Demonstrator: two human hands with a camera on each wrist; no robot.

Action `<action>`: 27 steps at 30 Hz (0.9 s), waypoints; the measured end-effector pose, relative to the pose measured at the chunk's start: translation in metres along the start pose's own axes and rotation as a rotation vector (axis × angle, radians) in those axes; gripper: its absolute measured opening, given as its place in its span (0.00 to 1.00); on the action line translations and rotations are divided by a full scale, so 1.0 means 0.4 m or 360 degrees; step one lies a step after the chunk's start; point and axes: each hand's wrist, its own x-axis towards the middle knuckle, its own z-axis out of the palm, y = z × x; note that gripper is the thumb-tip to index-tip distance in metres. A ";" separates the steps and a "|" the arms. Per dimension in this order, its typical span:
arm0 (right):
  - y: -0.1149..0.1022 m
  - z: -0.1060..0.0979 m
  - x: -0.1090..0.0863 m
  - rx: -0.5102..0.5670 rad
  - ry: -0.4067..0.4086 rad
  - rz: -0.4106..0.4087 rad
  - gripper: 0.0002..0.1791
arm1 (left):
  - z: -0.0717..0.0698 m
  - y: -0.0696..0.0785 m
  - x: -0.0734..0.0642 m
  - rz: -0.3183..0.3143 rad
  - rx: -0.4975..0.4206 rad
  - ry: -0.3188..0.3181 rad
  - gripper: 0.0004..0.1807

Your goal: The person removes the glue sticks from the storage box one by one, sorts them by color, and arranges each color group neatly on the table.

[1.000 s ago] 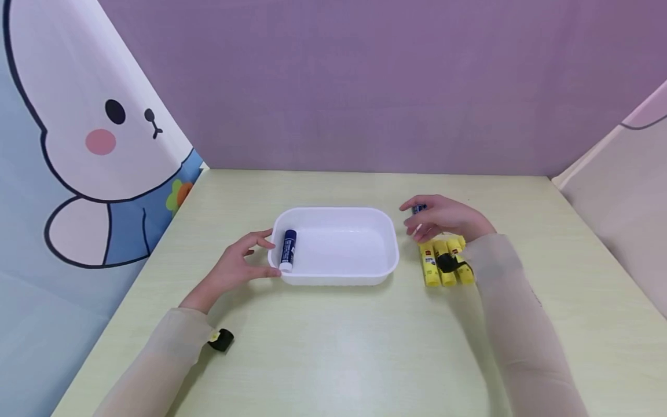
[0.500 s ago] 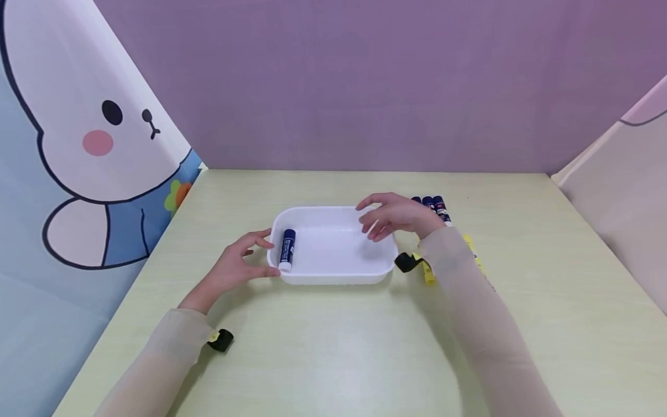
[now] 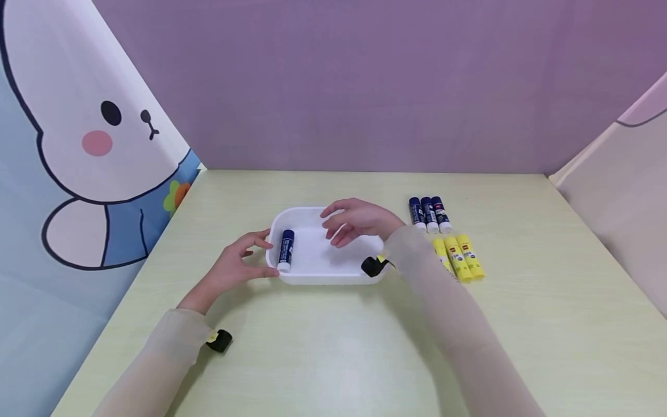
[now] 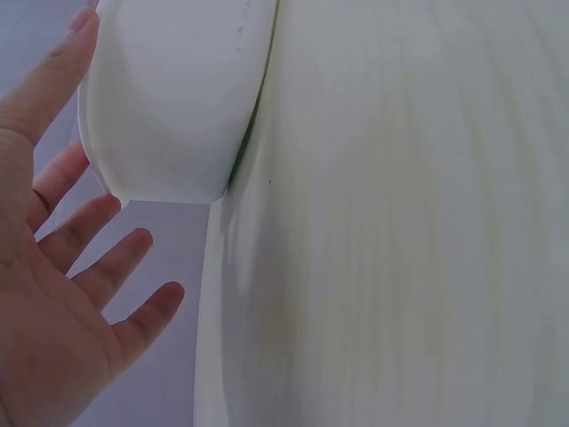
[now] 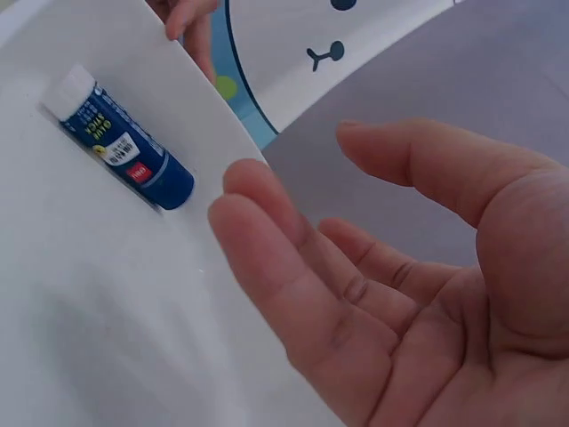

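A white plastic tray (image 3: 333, 278) stands mid-table, with one blue glue stick (image 3: 286, 250) lying along its left end. My left hand (image 3: 235, 265) touches the tray's left end, thumb near the front corner and fingers further back. In the left wrist view those fingers are spread and fairly straight. My right hand (image 3: 359, 220) hovers over the tray, to the right of the glue stick. Its fingers are loosely bent and apart from the thumb, and nothing lies between them in the right wrist view. The glue stick's white end points toward the table's front.
Right of the tray, three blue glue sticks (image 3: 429, 214) lie side by side. In front of them are three yellow tubes (image 3: 457, 258), partly behind my right sleeve. A purple cloth (image 3: 375, 87) hangs beyond the table (image 3: 312, 347); printed cloth stands at the left.
My right hand has moved left from above the blue and yellow sticks to over the tray, uncovering them. My left hand stays at the tray's left end.
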 end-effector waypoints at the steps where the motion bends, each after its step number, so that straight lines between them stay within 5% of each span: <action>1: 0.000 0.006 0.006 0.0014 0.0001 0.0004 0.27 | 0.000 0.001 0.000 0.0000 0.0004 -0.0001 0.25; 20: 0.009 0.128 0.112 0.0388 -0.0067 0.0223 0.32 | -0.005 -0.001 0.002 0.0006 0.0056 -0.0030 0.26; 27: 0.021 0.152 0.130 0.0379 -0.0061 0.0276 0.32 | -0.004 0.004 0.004 -0.0019 0.0038 -0.0039 0.25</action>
